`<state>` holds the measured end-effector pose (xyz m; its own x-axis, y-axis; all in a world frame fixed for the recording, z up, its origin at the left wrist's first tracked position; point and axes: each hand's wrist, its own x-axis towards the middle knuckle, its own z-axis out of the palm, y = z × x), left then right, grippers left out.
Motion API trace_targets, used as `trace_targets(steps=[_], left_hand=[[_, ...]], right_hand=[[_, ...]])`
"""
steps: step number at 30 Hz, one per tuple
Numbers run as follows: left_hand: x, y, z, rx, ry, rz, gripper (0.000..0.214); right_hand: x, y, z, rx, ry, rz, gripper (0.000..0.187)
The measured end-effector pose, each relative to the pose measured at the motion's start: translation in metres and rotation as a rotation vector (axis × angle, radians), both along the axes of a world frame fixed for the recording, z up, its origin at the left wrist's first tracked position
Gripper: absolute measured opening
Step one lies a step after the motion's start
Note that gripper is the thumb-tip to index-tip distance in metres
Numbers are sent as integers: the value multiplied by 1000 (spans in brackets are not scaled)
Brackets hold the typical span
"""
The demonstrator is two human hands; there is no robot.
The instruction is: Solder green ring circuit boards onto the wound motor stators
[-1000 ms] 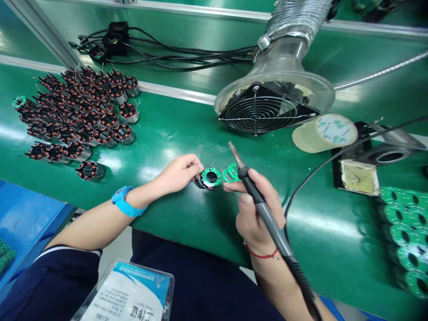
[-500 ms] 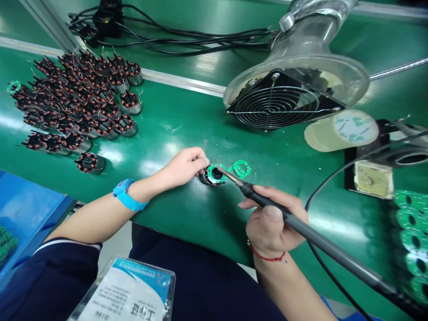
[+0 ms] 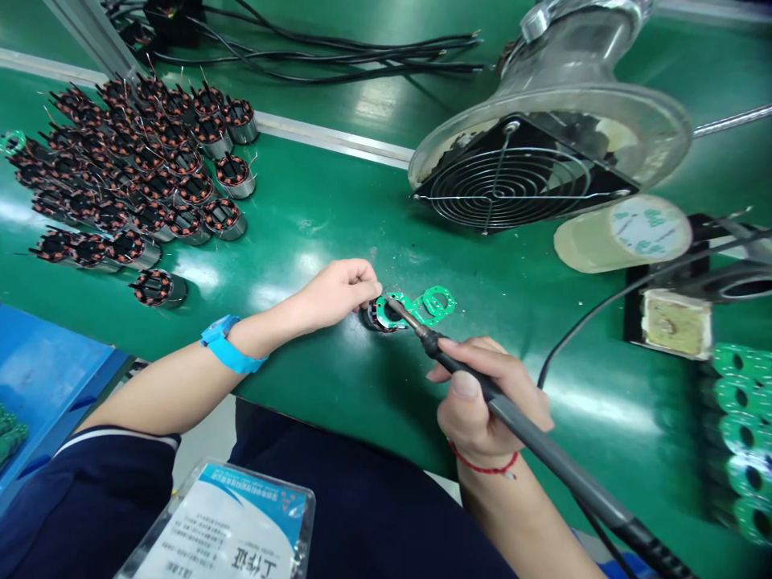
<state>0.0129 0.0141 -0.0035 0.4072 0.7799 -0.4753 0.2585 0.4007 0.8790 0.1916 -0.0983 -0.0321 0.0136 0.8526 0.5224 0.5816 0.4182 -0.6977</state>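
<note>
My left hand [image 3: 338, 291] pinches a small wound motor stator topped with a green ring board [image 3: 386, 310] on the green mat. My right hand [image 3: 486, 402] grips a black soldering iron [image 3: 524, 438] like a pen. The iron's tip rests on the top of that ring board. A second green ring board [image 3: 437, 302] lies flat just right of the stator, touching it. A blue watch sits on my left wrist and a red string on my right.
Several copper-wound stators [image 3: 133, 169] stand grouped at the far left. A fume extractor fan [image 3: 531, 161] sits behind the work spot, a tape roll [image 3: 624, 233] and sponge holder [image 3: 669, 322] to the right. Green boards [image 3: 739, 434] are stacked at the right edge. A blue tray [image 3: 42, 378] lies lower left.
My right hand swung the soldering iron down from upright so that its tip now touches the ring board. The left hand kept its pinch on the stator. The view shifted slightly.
</note>
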Motion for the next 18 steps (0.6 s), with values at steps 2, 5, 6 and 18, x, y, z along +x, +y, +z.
trace_targets(steps=[2, 5, 6, 18], left_hand=[[0, 1, -1, 8, -4, -13, 22], [0, 2, -1, 14, 6, -21, 22], [0, 2, -1, 15, 12, -21, 22], [-4, 0, -13, 167, 32, -55, 13]], right_hand=[[-2, 1, 3, 93, -12, 37, 21], [-5, 2, 6, 131, 5, 47, 24], [-6, 3, 6, 142, 27, 31, 24], [-9, 21, -10, -242, -49, -4, 49]])
